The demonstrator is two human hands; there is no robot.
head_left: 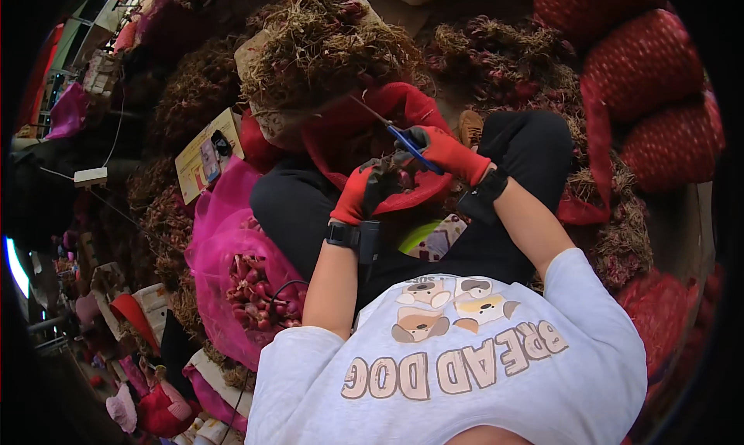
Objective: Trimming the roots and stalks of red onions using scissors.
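My left hand, in a red glove with dark palm and fingers, is closed around a reddish shallot with dry stalks. Beside it, my right hand wears a matching glove and grips blue-handled scissors. Their thin blades point up and to the left, away from the shallot. Both hands are above an open red mesh bag between my bent legs. Dark fingertips partly hide the shallot and the scissors' handles.
A heap of dry-stalked shallots rises just beyond the bag. At left, a pink mesh bag holds cleaned shallots. Filled red sacks are stacked at right. A phone lies on a yellowish board.
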